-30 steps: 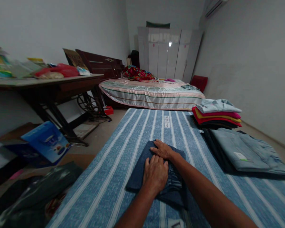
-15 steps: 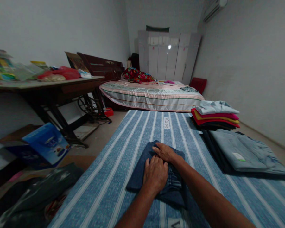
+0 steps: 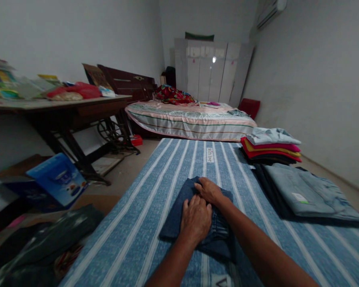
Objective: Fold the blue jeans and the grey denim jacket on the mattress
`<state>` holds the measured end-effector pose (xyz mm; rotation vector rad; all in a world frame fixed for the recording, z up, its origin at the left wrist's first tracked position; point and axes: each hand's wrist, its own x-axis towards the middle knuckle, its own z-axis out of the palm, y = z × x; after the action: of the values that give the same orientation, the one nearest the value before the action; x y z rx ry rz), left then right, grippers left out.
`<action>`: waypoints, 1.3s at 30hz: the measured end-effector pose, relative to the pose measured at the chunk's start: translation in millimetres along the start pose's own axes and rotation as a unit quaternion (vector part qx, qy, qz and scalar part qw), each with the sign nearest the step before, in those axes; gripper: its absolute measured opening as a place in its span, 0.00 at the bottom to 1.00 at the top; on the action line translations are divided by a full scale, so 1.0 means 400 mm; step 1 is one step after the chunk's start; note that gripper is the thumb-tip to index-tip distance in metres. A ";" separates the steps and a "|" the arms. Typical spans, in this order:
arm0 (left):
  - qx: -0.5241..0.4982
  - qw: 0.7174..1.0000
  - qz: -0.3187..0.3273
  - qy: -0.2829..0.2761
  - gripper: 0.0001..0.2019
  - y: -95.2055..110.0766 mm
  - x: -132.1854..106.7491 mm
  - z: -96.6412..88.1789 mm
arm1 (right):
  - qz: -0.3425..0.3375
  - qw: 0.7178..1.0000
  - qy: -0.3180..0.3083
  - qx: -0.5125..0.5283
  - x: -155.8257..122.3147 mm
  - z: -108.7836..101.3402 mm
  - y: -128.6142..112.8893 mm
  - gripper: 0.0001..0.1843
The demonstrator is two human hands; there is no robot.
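Observation:
A folded dark blue denim garment [image 3: 176, 215] lies on the blue striped mattress [image 3: 155, 191] in front of me. My left hand [image 3: 196, 218] rests flat on the garment's middle, fingers stretched forward. My right hand [image 3: 208, 190] lies flat on the far part of the same garment, just beyond the left hand, fingers pointing left. Both hands press on the cloth and grasp nothing.
To the right lie folded grey trousers [image 3: 302, 191] and a stack of folded coloured shirts [image 3: 271, 145]. Beyond the mattress stands a bed [image 3: 191, 119], with white wardrobes [image 3: 211, 69] behind it. A dark table [image 3: 62, 109], a blue box [image 3: 58, 183] and dark bags [image 3: 44, 243] are at the left.
Both hands stay pressed on the denim garment; the right hand's fingers have slid very slightly toward its far edge. The view has shifted a little.

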<state>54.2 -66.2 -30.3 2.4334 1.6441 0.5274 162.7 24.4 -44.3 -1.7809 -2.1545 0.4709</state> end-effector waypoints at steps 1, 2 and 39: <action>0.001 1.000 0.001 0.000 0.17 0.000 0.000 0.000 | 0.014 1.000 0.002 -0.005 -0.005 -0.004 -0.002 0.23; 0.002 1.000 0.001 -0.001 0.17 0.000 0.000 0.000 | 0.027 1.000 0.002 -0.010 -0.010 -0.007 -0.003 0.24; 0.031 0.997 -0.006 -0.066 0.23 -0.017 -0.006 0.014 | 0.039 0.991 0.126 0.006 -0.222 0.004 -0.014 0.26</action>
<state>49.5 -65.4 -38.2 2.4433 1.6431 0.3110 173.1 -64.0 -45.4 -1.8143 -1.9132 0.2603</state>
